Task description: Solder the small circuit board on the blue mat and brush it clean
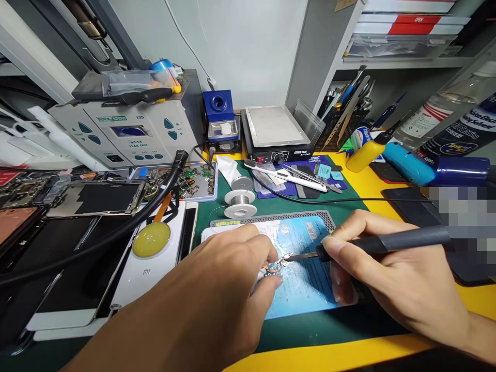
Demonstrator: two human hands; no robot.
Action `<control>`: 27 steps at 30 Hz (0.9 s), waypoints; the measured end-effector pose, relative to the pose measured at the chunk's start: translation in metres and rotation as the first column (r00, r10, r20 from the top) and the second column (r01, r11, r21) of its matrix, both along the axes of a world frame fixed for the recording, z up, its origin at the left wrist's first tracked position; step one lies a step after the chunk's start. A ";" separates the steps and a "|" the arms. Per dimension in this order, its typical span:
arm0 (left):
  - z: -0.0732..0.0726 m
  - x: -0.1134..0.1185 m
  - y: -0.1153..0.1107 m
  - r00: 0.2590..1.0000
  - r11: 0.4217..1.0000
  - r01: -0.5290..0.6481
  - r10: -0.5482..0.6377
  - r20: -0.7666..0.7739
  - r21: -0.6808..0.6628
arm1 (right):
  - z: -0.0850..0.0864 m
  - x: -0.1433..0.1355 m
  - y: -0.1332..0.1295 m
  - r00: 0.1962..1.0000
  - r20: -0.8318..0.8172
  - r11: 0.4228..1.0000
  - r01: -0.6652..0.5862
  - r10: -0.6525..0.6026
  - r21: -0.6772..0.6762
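Observation:
My left hand (236, 274) pinches a small circuit board (274, 268) between thumb and fingers; part of the board is hidden by the fingers. In my right hand (391, 279) is a black soldering iron (383, 243), gripped like a pen. Its metal tip points left and meets the board's exposed edge, though I cannot tell whether it presses on it. Below both hands lies a blue and white printed packet (306, 289) on a grey patterned pad (329, 219). Just beyond the left hand stands a spool of solder wire (240, 203).
A hot air station (132, 132) stands at back left, its black hose (155, 199) crossing phones and parts. A soldering stand (219, 116) and heating plate (277, 126) are behind. A white phone (147, 279) bears a yellow paste tin (151, 239). Bottles (430, 111) crowd the right.

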State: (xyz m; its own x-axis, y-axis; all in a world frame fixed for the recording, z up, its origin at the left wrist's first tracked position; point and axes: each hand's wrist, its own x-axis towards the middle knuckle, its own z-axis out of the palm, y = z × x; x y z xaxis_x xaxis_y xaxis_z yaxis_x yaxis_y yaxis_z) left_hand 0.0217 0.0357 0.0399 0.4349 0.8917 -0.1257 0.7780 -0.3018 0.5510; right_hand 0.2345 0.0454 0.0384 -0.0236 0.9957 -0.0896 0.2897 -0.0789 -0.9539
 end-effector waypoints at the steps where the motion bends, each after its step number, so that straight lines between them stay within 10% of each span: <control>1: 0.000 0.000 0.001 1.000 1.000 -0.001 0.001 0.002 -0.002 | 0.000 0.000 0.000 1.000 -0.001 1.000 -0.001 0.001 -0.003; 27: -0.004 -0.003 -0.004 0.999 0.999 -0.041 0.041 -0.011 0.018 | -0.003 0.001 -0.001 0.998 -0.063 1.000 -0.007 0.006 -0.015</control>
